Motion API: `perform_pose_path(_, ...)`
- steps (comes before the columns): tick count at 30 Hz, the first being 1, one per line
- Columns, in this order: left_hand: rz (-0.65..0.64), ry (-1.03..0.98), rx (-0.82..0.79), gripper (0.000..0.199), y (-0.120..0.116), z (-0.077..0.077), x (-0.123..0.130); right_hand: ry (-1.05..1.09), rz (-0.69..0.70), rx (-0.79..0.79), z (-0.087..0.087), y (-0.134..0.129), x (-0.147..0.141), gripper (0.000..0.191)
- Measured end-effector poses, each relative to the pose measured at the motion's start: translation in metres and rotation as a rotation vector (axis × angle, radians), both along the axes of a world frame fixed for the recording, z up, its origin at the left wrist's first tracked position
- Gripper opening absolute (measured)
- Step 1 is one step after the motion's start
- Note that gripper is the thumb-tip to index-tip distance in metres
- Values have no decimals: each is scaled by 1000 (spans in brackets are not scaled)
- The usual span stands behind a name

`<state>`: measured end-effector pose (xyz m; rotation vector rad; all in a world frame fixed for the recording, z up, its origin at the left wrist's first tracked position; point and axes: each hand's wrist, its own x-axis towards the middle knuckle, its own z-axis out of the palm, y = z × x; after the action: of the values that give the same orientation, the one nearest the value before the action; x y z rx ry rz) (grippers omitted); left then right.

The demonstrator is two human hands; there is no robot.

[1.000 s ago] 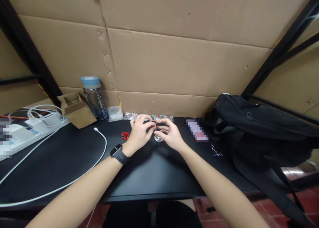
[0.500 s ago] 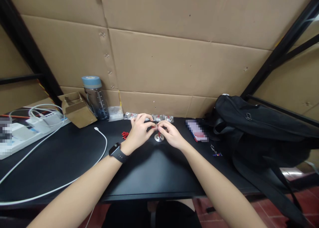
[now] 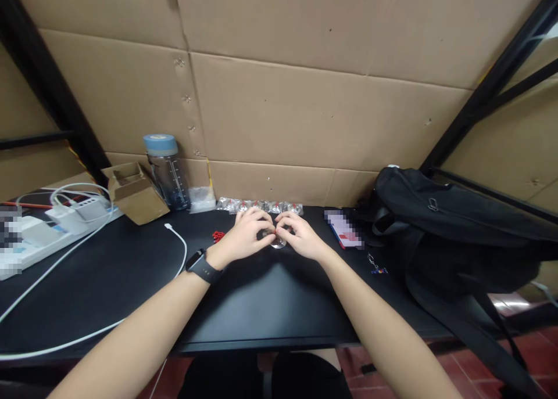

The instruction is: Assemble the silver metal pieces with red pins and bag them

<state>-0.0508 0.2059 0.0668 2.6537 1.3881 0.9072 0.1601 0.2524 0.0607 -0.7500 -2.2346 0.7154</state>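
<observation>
Fingertips meet over a small silver finger cymbal [image 3: 279,244] on the black desk. My left hand [image 3: 246,236], with a dark watch on its wrist, is closed in a pinch on a red cord [image 3: 276,230] at the cymbal's centre. From the other side, my right hand [image 3: 303,238] pinches the same spot, its thumb and forefinger touching the cord. The fingers cover most of the cord and part of the cymbal. A bunch of red cords [image 3: 217,236] lies just left of my left hand.
Behind my hands runs a row of clear packets [image 3: 293,208] with silver pieces inside. To the left stand a bottle [image 3: 168,178], an open cardboard box [image 3: 139,198], a white cable [image 3: 183,245] and a power strip [image 3: 35,242]. A phone [image 3: 344,227], keyring [image 3: 377,265] and black backpack [image 3: 457,230] are right.
Both hands have come lower, down close over the cymbal, and now hide more of it. The red cord held upright between the fingertips earlier is now mostly covered.
</observation>
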Motion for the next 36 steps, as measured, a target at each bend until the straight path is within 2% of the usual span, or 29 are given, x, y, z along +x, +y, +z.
perform_pose_path(5, 56, 35, -27, 19, 7, -9, -5, -95, -28, 73, -7, 3, 4, 15)
perform_pose_path(9, 89, 98, -76, 19, 10, -10, -12, -289, -49, 179, -16, 7, 10, 32)
perform_pose_path(15, 112, 128, -84, 20, 6, -6, -13, -490, -135, 269, -26, 11, 0, 14)
perform_pose_path(18, 110, 128, -84, 20, 6, -7, -13, -511, -176, 268, -25, 12, -4, 13)
perform_pose_path(20, 117, 128, -95, 20, 9, -8, -14, -430, -187, 240, -23, 12, -4, 13)
perform_pose_path(23, 183, 99, -121, 18, 14, -10, -19, -180, -232, 157, -17, 13, -1, 14)
perform_pose_path(28, 303, -95, -187, 18, 22, -6, -30, 155, -324, 38, -10, 19, 6, 17)
perform_pose_path(31, 275, -248, -232, 21, 25, -4, -30, 248, -291, -38, -11, 21, 5, 19)
perform_pose_path(36, 193, -447, -239, 26, 29, -11, -22, 324, -267, -89, -19, 16, -4, 20)
